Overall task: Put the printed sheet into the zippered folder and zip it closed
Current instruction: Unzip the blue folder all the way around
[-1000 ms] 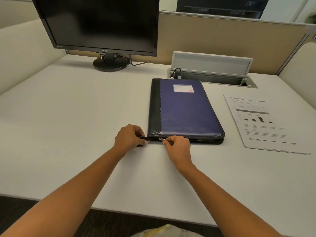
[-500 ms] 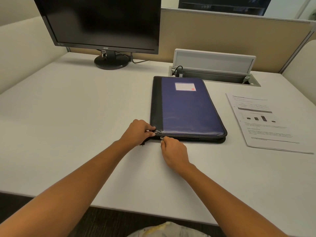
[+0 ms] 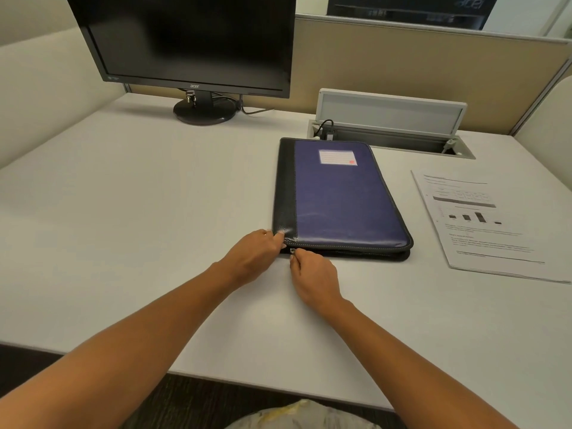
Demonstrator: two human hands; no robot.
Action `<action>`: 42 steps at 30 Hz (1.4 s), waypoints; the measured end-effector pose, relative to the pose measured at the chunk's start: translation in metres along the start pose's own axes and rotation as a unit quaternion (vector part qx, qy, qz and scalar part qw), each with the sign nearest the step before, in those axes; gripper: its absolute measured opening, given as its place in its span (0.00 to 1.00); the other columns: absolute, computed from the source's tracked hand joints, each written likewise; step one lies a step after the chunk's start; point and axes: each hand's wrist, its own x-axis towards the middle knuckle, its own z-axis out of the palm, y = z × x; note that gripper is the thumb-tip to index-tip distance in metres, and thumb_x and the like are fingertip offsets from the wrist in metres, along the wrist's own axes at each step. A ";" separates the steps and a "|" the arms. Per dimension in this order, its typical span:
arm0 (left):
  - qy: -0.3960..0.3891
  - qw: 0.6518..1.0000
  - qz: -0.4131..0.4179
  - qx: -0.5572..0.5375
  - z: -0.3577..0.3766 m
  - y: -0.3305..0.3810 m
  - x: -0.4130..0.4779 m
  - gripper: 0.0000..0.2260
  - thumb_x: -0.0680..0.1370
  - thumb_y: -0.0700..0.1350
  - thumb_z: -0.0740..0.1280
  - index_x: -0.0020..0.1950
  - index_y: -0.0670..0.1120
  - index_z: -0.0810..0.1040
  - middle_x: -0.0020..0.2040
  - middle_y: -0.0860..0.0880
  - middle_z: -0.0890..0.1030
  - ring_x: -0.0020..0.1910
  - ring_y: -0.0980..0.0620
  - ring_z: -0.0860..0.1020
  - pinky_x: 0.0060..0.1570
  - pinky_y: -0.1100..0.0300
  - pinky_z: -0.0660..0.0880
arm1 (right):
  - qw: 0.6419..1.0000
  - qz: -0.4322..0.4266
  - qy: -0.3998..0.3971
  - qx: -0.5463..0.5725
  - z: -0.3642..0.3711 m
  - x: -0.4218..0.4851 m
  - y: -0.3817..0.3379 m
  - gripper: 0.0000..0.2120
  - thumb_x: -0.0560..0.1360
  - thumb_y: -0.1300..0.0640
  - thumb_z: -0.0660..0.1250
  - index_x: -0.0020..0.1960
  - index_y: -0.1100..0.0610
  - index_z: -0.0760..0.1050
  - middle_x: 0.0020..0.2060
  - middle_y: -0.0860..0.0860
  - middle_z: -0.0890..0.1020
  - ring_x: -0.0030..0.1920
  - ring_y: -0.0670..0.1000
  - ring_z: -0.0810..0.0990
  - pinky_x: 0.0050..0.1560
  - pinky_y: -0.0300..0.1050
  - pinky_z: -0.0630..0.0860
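The left hand [image 3: 253, 258] has shifted onto the folder [image 3: 340, 196] corner, gripping it; right hand [image 3: 312, 274] pinches the pull [image 3: 292, 251] beside it. Unzipping likely follows; sheet [image 3: 483, 224] lies well right.

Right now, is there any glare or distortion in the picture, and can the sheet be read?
Head view: soft, even light; a white glare patch on the near-left corner of the folder; wide-angle bending tilts the monitor; text on the sheet is too blurred to read, only its bar chart shows.
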 end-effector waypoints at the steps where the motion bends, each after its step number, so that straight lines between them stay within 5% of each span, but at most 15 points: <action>1: 0.007 1.000 -0.001 0.002 0.002 0.000 0.001 0.14 0.83 0.44 0.49 0.62 0.40 0.68 0.57 0.40 0.77 0.54 0.42 0.75 0.52 0.52 0.72 | 1.000 -0.002 0.001 0.003 0.000 0.000 0.000 0.12 0.79 0.56 0.53 0.37 0.55 0.62 0.40 0.57 0.80 0.41 0.59 0.76 0.37 0.45 0.61; 12: 0.059 0.997 0.008 0.050 0.005 -0.001 0.004 0.17 0.81 0.50 0.53 0.63 0.42 0.71 0.56 0.42 0.80 0.55 0.42 0.77 0.56 0.56 0.69 | 1.000 -0.021 0.000 -0.003 -0.002 0.001 0.002 0.12 0.78 0.55 0.54 0.36 0.55 0.63 0.39 0.56 0.79 0.39 0.58 0.75 0.35 0.45 0.62; 15: 0.084 0.992 -0.011 0.088 -0.003 0.000 0.008 0.18 0.79 0.57 0.56 0.56 0.45 0.73 0.51 0.46 0.82 0.47 0.45 0.79 0.42 0.59 0.68 | 0.999 -0.019 0.002 -0.027 -0.003 0.000 0.005 0.13 0.79 0.54 0.53 0.36 0.55 0.63 0.38 0.56 0.80 0.37 0.56 0.74 0.35 0.45 0.62; 19: 0.113 0.992 0.038 0.033 -0.008 0.003 0.011 0.19 0.78 0.58 0.57 0.59 0.45 0.73 0.63 0.47 0.75 0.54 0.48 0.77 0.45 0.56 0.76 | 0.997 -0.021 -0.005 -0.075 -0.008 0.000 0.010 0.14 0.80 0.53 0.51 0.42 0.57 0.71 0.42 0.56 0.82 0.39 0.55 0.77 0.36 0.43 0.63; 25: 0.011 0.998 0.051 0.042 -0.015 0.023 0.048 0.25 0.75 0.63 0.59 0.62 0.46 0.71 0.58 0.46 0.77 0.52 0.48 0.76 0.50 0.56 0.74 | 0.993 -0.027 -0.002 -0.111 -0.003 -0.002 0.007 0.14 0.80 0.57 0.51 0.53 0.62 0.73 0.45 0.59 0.82 0.44 0.60 0.79 0.37 0.47 0.64; 32: -0.082 0.970 0.169 0.155 -0.030 0.028 0.071 0.24 0.79 0.58 0.54 0.55 0.39 0.76 0.48 0.42 0.80 0.39 0.48 0.74 0.40 0.57 0.70 | 0.993 -0.005 -0.004 -0.116 -0.002 0.001 0.006 0.14 0.79 0.59 0.51 0.50 0.63 0.74 0.46 0.60 0.82 0.45 0.61 0.79 0.37 0.47 0.63; 42: -0.138 0.961 0.202 0.126 -0.040 0.039 0.083 0.21 0.81 0.52 0.52 0.48 0.37 0.76 0.39 0.43 0.74 0.34 0.49 0.70 0.38 0.58 0.67 | 0.991 0.055 0.044 -0.114 -0.027 -0.001 0.037 0.15 0.80 0.55 0.50 0.47 0.60 0.73 0.44 0.58 0.82 0.43 0.58 0.78 0.36 0.45 0.63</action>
